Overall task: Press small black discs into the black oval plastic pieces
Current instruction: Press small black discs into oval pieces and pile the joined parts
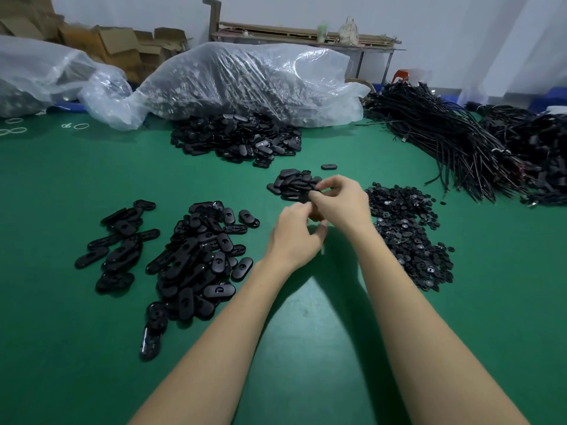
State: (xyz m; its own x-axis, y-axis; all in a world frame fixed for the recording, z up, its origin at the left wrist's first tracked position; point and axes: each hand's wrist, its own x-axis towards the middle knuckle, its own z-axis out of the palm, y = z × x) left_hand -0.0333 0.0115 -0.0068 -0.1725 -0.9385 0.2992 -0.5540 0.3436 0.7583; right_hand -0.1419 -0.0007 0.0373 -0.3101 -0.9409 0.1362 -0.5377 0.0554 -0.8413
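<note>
So both hands meet right over the middle of the green table (61,185), and there's a black oval piece (306,198) caught between them, though the fingers cover most of it, so only a dark sliver shows. The right hand (340,204) has its fingers curled in, fingertips pinching at that piece from above. The left hand (294,234) is curled too, thumb and fingers bent in toward the same spot from below. Honestly can't tell if a disc is in there; it's blurry and covered up.

Just behind the hands sits a small heap of ovals (294,184), touching or nearly touching the right fingertips from this angle, with one stray oval (329,167) lying a bit beyond it. Right of the right wrist is a long spread of small black discs (408,234). Off to the left there's a big loose pile of ovals (199,259), and a smaller scatter (119,240) left of that.

Further back, another mound of ovals (236,139) spills out from under a clear plastic bag (245,78). A second bag (36,75) sits far left, a few rubber bands (15,130) lie near it, bundles of black cables (445,139) run along the right, and cardboard boxes (116,44) are stacked against the wall.
</note>
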